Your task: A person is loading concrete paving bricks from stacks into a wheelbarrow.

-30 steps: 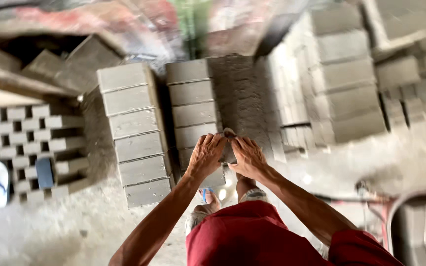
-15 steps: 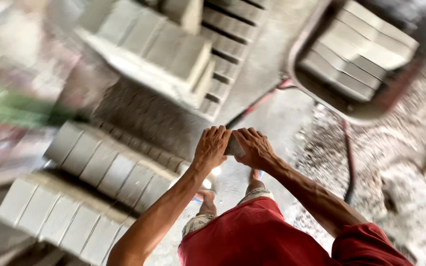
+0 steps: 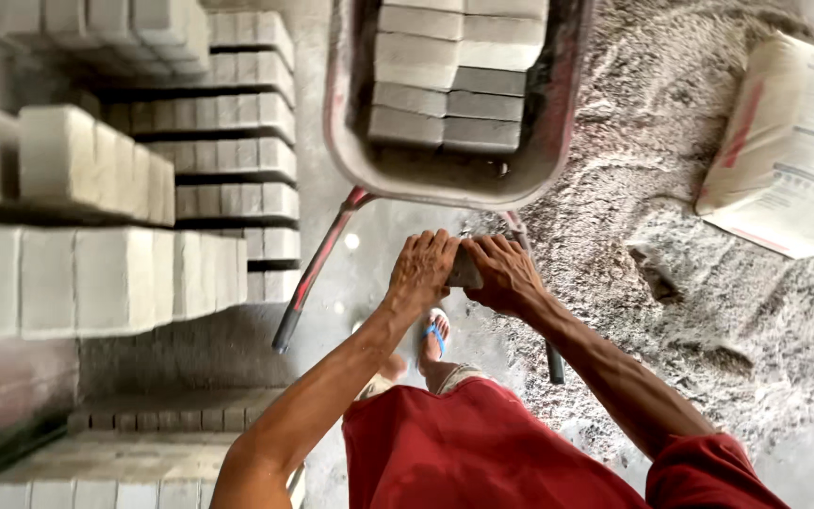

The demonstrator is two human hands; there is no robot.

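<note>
Head-camera view, looking steeply down, ordered near to far. Nearest the lens are the red shorts of the person and one foot in a blue-strapped sandal on the pale concrete floor.

Above these, the left hand and right hand meet at mid-frame, pressed flat against opposite ends of a small grey concrete block. Both hands are closed on the block, palms inward and fingers curled over its top edge; little of its surface shows between them. Its long axis appears to run left to right, from one palm to the other, and neither hand is nearer than the other, since the block sits centred between them.

Directly beyond the hands, farther from the body, stands a red-rimmed metal wheelbarrow, its two handles reaching back on either side of the held block. Its tray carries grey concrete blocks laid flat in rows, their long axes also left to right. The held block thus lies just short of the tray's near rim, clear of it.

To the left rise stacked rows of pale blocks. To the right lie a heap of grey sand and a white paper sack.
</note>
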